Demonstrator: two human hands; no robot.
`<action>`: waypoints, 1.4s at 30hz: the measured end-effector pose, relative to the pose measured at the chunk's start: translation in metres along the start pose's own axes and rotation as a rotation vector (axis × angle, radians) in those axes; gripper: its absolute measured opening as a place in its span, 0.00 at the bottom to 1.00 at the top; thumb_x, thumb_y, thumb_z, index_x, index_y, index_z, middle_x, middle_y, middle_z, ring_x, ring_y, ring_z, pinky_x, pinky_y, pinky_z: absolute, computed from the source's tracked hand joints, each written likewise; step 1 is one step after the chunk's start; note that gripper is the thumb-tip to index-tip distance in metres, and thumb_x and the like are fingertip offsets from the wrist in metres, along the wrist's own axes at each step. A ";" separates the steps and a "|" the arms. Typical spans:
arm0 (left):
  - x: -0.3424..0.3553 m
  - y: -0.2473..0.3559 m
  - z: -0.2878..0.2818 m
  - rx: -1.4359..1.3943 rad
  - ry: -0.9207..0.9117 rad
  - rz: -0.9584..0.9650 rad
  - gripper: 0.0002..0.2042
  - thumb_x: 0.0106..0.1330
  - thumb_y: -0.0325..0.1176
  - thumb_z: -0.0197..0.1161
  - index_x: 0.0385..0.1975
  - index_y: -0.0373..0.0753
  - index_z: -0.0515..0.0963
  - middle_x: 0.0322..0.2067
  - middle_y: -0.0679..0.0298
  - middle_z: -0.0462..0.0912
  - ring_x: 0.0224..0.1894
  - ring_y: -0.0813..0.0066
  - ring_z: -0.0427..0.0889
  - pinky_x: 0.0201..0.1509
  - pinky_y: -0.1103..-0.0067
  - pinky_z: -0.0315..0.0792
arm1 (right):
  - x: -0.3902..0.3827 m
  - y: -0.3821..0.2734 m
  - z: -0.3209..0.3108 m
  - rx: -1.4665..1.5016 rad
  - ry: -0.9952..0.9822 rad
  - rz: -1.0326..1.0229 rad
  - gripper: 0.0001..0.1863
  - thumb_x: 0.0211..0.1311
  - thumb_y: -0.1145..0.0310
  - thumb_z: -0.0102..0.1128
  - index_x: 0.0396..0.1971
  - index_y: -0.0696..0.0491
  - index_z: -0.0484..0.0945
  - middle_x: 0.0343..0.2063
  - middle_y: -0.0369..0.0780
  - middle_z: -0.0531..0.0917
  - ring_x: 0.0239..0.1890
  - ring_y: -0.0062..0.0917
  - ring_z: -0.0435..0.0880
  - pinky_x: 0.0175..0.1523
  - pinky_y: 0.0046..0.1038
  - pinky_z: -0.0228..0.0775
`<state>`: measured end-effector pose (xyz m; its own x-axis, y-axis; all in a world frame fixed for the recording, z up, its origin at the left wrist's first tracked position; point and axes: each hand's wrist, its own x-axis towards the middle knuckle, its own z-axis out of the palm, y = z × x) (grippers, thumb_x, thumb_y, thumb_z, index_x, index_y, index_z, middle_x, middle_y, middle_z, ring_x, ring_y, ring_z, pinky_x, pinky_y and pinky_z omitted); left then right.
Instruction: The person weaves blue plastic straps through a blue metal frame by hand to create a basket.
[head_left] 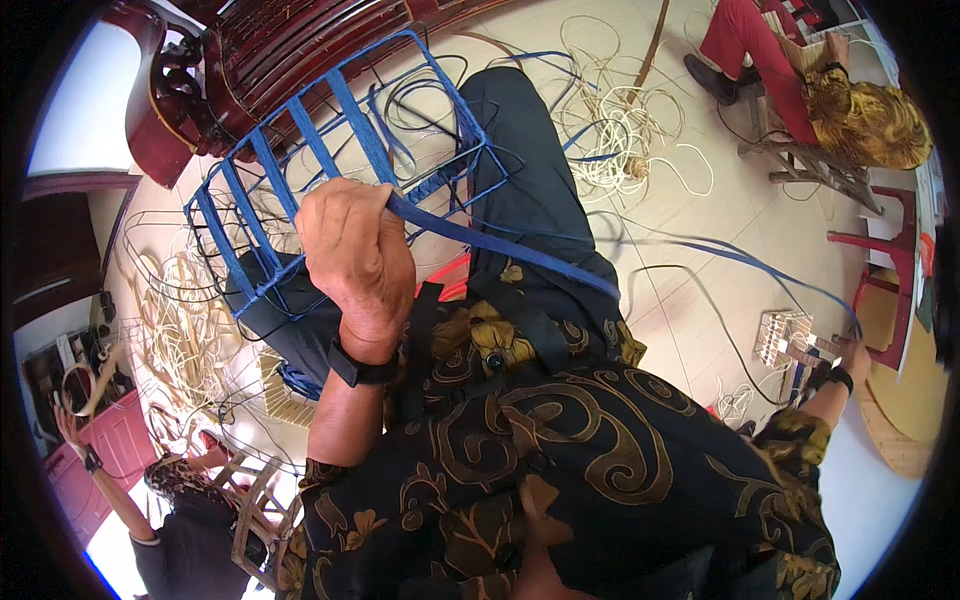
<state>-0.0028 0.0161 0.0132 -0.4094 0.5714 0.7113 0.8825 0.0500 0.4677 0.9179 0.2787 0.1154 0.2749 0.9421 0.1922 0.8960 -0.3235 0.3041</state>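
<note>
On my lap rests a rectangular wire frame (447,62), wrapped in blue, with several broad blue bands across it. My left hand (355,240) is closed over the frame's near side, gripping a flat blue strip (500,243). From that fist the strip runs rightward over my thigh. Far out to the right, my right hand (853,365) is closed on a length of blue strip (765,263), its fingers partly hard to see. Whether both lengths are one piece, I cannot tell. Inside the frame hang looser blue strips and dark wire loops.
Pale cord (625,130) lies tangled on the tiled floor ahead, with more strands (190,310) at left. A carved dark wooden bench (290,50) stands beyond the frame. Another person in red trousers (765,65) sits upper right; a second person (195,530) is lower left.
</note>
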 end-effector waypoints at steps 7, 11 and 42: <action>0.006 0.012 0.002 0.025 -0.024 0.016 0.11 0.49 0.16 0.70 0.33 0.34 0.83 0.30 0.59 0.82 0.40 0.57 0.82 0.48 0.68 0.72 | -0.035 -0.231 -0.010 0.357 0.363 -0.403 0.22 0.69 0.61 0.53 0.57 0.58 0.80 0.48 0.51 0.87 0.53 0.41 0.86 0.57 0.41 0.76; 0.007 0.011 0.001 0.011 -0.057 0.019 0.09 0.53 0.15 0.68 0.34 0.33 0.83 0.32 0.58 0.82 0.40 0.59 0.81 0.49 0.70 0.73 | -0.220 -0.537 -0.086 1.161 -0.296 -1.006 0.19 0.65 0.60 0.64 0.52 0.54 0.83 0.44 0.46 0.87 0.46 0.38 0.87 0.49 0.36 0.78; 0.008 0.010 -0.002 -0.002 -0.058 0.006 0.10 0.54 0.13 0.65 0.34 0.32 0.83 0.32 0.57 0.81 0.40 0.59 0.80 0.49 0.70 0.73 | -0.311 -0.645 -0.125 0.859 -0.290 -1.459 0.19 0.58 0.52 0.71 0.40 0.52 0.86 0.35 0.42 0.85 0.42 0.40 0.86 0.45 0.40 0.79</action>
<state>0.0027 0.0199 0.0247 -0.3899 0.6184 0.6824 0.8845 0.0452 0.4644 0.2114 0.1835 -0.0239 -0.9125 0.4070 0.0404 0.3324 0.7956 -0.5065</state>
